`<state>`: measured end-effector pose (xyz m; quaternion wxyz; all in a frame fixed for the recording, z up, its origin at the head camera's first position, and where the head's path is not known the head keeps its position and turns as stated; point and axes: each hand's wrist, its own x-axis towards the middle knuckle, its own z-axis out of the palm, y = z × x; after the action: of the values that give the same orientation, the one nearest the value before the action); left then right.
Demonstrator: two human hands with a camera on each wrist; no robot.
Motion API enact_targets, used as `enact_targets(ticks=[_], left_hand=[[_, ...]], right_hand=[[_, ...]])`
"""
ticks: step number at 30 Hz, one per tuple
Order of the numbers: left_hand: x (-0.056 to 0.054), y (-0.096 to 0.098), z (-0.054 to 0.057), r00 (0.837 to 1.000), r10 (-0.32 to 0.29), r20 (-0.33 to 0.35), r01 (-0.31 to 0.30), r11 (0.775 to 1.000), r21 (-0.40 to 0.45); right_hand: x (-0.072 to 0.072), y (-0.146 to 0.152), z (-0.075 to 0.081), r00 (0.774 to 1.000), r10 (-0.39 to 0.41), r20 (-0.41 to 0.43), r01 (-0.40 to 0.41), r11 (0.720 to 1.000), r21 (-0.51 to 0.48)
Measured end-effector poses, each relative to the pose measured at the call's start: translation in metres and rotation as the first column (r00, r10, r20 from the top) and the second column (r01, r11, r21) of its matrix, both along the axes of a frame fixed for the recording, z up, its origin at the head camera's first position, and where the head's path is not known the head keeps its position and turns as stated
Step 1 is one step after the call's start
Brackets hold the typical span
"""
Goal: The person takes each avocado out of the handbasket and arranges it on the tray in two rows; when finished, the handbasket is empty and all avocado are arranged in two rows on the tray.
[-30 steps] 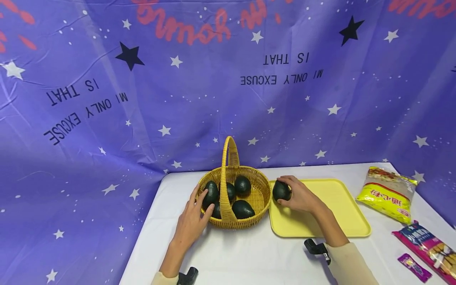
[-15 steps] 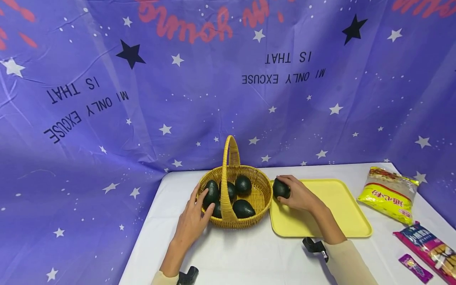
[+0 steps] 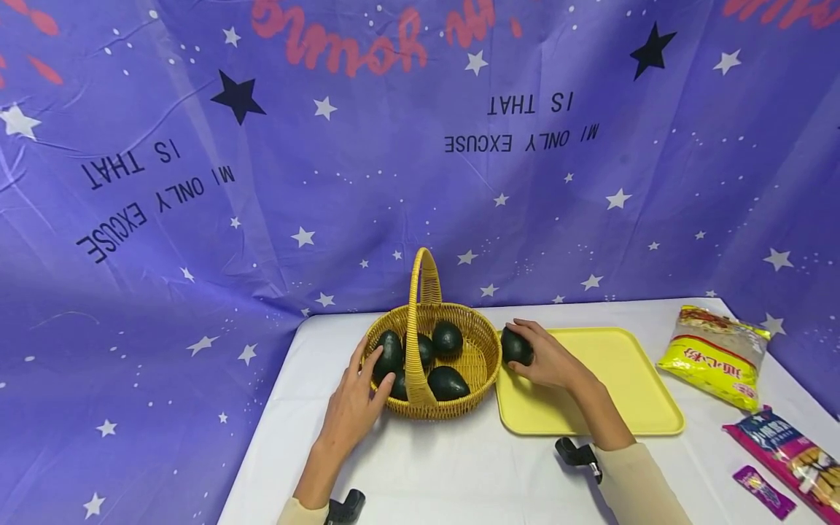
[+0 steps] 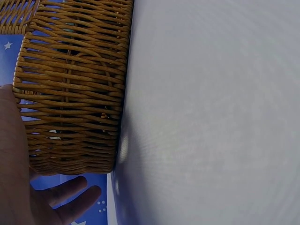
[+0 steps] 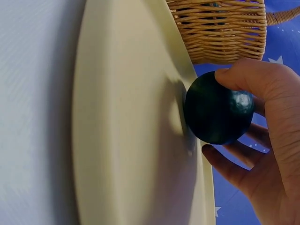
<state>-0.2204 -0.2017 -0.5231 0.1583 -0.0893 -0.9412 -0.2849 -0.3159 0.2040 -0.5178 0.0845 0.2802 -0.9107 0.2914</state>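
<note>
A yellow wicker basket (image 3: 482, 383) with a tall handle stands on the white table, holding several dark green avocados (image 3: 448, 384). My left hand (image 3: 351, 408) rests at the basket's left rim, with fingertips over the edge beside the leftmost avocado (image 3: 389, 354). Two of its fingers stretch out loosely past the basket wall (image 4: 70, 103) in the left wrist view. Just right of the basket, my right hand (image 3: 547, 357) grips another avocado (image 5: 218, 110) between thumb and fingers. It is at the left end of the yellow tray (image 3: 593, 394); whether it touches the tray I cannot tell.
At the table's right lie a yellow food bag (image 3: 714, 357), a pink and blue snack packet (image 3: 790, 456) and a small purple wrapper (image 3: 763, 491). A purple star-patterned cloth (image 3: 367, 182) hangs behind the table. Black camera mounts sit at both wrists.
My right hand, with the avocado in its grip, has shifted very slightly left toward the basket. The left hand and the basket stay in place.
</note>
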Motion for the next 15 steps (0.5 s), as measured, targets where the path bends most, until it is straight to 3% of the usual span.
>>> enact_targets(ticks=[8,15], left_hand=[[0.0008,0.0004,0.0007,1.000,-0.001,-0.023,0.001,1.000,0.001],[0.0013,0.0002,0.0006,1.000,-0.003,-0.004,0.003,1.000,0.001]], right_hand=[[0.0011,0.0012,0.0002,1.000,0.001,0.003,-0.001,1.000,0.006],[0.0035,0.0015,-0.0006,1.000,-0.010,0.012,0.010,1.000,-0.007]])
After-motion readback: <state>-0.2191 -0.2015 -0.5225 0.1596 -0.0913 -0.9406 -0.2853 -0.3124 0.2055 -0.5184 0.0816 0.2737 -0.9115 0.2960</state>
